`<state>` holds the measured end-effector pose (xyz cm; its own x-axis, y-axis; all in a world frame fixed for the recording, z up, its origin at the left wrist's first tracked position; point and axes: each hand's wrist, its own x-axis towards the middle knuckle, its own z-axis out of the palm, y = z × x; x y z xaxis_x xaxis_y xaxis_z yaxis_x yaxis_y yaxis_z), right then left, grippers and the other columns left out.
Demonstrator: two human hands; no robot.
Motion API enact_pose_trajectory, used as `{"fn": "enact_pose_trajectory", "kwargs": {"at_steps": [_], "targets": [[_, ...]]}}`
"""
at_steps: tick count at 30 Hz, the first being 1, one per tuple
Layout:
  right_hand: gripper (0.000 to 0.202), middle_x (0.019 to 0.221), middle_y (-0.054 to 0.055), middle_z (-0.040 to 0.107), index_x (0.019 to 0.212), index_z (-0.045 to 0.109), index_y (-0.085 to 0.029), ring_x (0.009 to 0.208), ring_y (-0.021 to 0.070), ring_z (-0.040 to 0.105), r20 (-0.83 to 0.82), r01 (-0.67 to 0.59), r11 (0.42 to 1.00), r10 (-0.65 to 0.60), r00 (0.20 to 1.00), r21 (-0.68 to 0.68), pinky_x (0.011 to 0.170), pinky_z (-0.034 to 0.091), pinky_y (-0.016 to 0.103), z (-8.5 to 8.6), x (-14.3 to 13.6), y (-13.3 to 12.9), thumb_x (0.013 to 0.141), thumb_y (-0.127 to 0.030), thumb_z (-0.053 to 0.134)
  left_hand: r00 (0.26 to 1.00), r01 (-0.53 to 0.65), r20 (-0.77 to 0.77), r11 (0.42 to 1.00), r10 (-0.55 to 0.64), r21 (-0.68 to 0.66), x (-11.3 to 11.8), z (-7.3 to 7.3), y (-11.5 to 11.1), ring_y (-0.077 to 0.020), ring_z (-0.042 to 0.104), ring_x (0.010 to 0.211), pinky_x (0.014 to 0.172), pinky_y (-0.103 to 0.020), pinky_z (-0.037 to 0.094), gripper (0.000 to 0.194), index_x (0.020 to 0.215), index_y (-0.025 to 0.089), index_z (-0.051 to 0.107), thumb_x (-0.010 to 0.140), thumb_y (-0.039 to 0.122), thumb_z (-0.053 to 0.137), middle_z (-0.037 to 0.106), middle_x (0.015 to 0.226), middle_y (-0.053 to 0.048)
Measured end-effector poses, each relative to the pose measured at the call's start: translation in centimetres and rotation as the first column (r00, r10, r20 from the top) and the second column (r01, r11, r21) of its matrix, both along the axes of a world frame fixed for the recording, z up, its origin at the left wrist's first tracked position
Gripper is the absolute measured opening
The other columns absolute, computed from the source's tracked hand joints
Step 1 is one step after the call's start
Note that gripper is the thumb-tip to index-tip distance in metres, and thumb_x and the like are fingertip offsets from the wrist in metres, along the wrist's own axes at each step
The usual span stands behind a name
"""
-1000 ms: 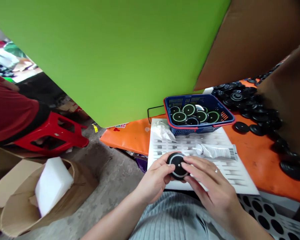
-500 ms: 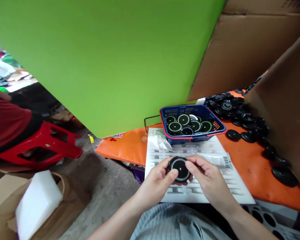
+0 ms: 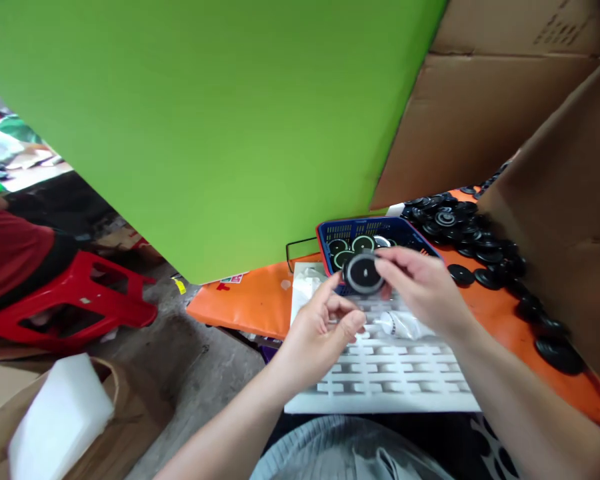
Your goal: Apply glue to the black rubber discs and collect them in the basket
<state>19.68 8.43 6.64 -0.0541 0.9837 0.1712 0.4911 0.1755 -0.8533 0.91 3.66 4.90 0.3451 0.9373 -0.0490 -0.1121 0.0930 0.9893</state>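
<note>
Moved away from a person's lap in the last half second, a black ringed disc (image 3: 364,273) now hovers at the near side of a blue plastic basket (image 3: 353,230), overlapping its rim from where I stand. The right hand (image 3: 423,287) pinches the disc by its right edge, thumb on the upper face. The left hand (image 3: 325,337), wrapped about the disc half a second ago, has loosened, its thumb apart from the disc and its fingers loosely curled; whether the index fingertip touches the left edge, I cannot tell. Inside the basket lie more ringed discs (image 3: 363,244), partly hidden behind the one in the air. Below the hands, a white slotted board (image 3: 395,387) rests on an orange surface (image 3: 250,303), bearing a white-capped tube (image 3: 405,327), half covered by the right arm, and a crumpled clear wrapper (image 3: 307,283) beside the basket. Black discs (image 3: 445,223) spill in a heap along a cardboard sheet (image 3: 555,200) at right, while a green panel (image 3: 205,120) rises behind. At far left, a co-worker in red (image 3: 15,260) sits on a red plastic stool (image 3: 75,300) near a white foam block (image 3: 60,413).
</note>
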Motion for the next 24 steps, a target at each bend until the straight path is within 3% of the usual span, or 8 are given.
{"fn": "enact_pose_trajectory", "kwargs": {"at_steps": [3, 7, 10, 12, 15, 17, 21, 24], "targets": [[0.032, 0.073, 0.004, 0.07, 0.117, 0.061, -0.011, 0.053, 0.012, 0.063, 0.138, 0.136, 0.991, -0.132, 0.982, -0.019, 0.054, 0.052, 0.024, 0.0, 0.3, 6.3, 0.093, -0.029, 0.051, 0.995, -0.085, -0.049, 0.996, 0.087, 0.042, 0.0, 0.1, 1.4, -0.0176, 0.059, 0.086, 0.067, -0.029, 0.052, 0.07, 0.146, 0.019, 0.036, 0.087, 0.041, 0.066, 0.06, 0.11, -0.01], [0.022, 0.072, 0.005, 0.071, 0.095, 0.071, -0.017, 0.069, 0.0181, 0.069, 0.264, 0.141, 0.99, -0.144, 0.954, 0.028, 0.067, 0.051, 0.027, -1.2, 0.9, 10.7, 0.083, -0.036, 0.067, 0.984, -0.116, -0.134, 0.993, 0.117, 0.018, -0.6, -1.3, 1.7, -0.0164, 0.058, 0.085, 0.069, -0.028, 0.051, 0.056, 0.137, 0.018, 0.048, 0.087, 0.038, 0.065, 0.06, 0.112, -0.01], [0.028, 0.105, 0.009, 0.071, 0.099, 0.072, -0.022, 0.103, 0.0248, 0.065, 0.315, 0.208, 0.974, -0.225, 0.922, 0.086, 0.084, 0.049, 0.031, -1.6, 3.4, 10.5, 0.083, -0.044, 0.066, 0.972, -0.169, -0.165, 0.986, 0.167, 0.005, -1.9, -2.1, 1.5, -0.0162, 0.059, 0.084, 0.069, -0.028, 0.05, 0.048, 0.129, 0.02, 0.056, 0.086, 0.037, 0.066, 0.062, 0.11, -0.008], [0.033, 0.116, 0.013, 0.066, 0.105, 0.071, -0.02, 0.114, 0.0288, 0.06, 0.332, 0.287, 0.955, -0.295, 0.896, 0.073, 0.087, 0.048, 0.035, -1.7, 6.1, 9.8, 0.083, -0.045, 0.065, 0.956, -0.249, -0.163, 0.968, 0.243, -0.016, -2.7, -2.1, 1.8, -0.0159, 0.06, 0.083, 0.068, -0.028, 0.05, 0.043, 0.122, 0.018, 0.058, 0.085, 0.037, 0.067, 0.062, 0.108, -0.008], [0.026, 0.084, 0.015, 0.07, 0.084, 0.073, -0.014, 0.091, 0.0306, 0.066, 0.332, 0.323, 0.942, -0.277, 0.902, -0.092, 0.073, 0.051, 0.037, -2.6, 9.9, 9.0, 0.076, -0.039, 0.072, 0.96, -0.269, -0.112, 0.955, 0.255, -0.124, -2.8, -1.9, 3.3, -0.0169, 0.062, 0.084, 0.068, -0.028, 0.051, 0.038, 0.111, 0.015, 0.059, 0.085, 0.042, 0.066, 0.062, 0.108, -0.01], [0.022, 0.066, 0.01, 0.067, 0.08, 0.073, -0.014, 0.071, 0.0261, 0.067, 0.278, 0.278, 0.937, -0.215, 0.936, -0.211, 0.062, 0.051, 0.034, -3.6, 11.4, 8.7, 0.08, -0.036, 0.068, 0.974, -0.224, -0.079, 0.957, 0.213, -0.184, -2.0, -1.9, 4.8, -0.0191, 0.064, 0.087, 0.07, -0.029, 0.052, 0.037, 0.102, 0.015, 0.06, 0.084, 0.046, 0.066, 0.064, 0.105, -0.01], [0.021, 0.065, 0.009, 0.07, 0.089, 0.072, -0.014, 0.064, 0.0221, 0.07, 0.132, 0.186, 0.939, -0.153, 0.979, -0.289, 0.059, 0.054, 0.031, -5.5, 11.9, 8.5, 0.089, -0.028, 0.056, 0.969, -0.244, -0.081, 0.956, 0.234, -0.16, -0.3, -2.0, 7.0, -0.0188, 0.063, 0.083, 0.074, -0.031, 0.052, 0.033, 0.087, 0.016, 0.06, 0.082, 0.048, 0.068, 0.064, 0.087, -0.005], [0.021, 0.068, 0.011, 0.072, 0.086, 0.071, -0.011, 0.066, 0.021, 0.071, 0.085, 0.182, 0.958, -0.167, 0.982, -0.22, 0.06, 0.056, 0.029, -6.4, 12.5, 7.9, 0.09, -0.026, 0.057, 0.976, -0.214, -0.072, 0.968, 0.206, -0.134, 0.0, -1.7, 6.7, -0.018, 0.062, 0.086, 0.078, -0.031, 0.051, 0.03, 0.089, 0.017, 0.061, 0.084, 0.046, 0.067, 0.064, 0.092, -0.004]]}}
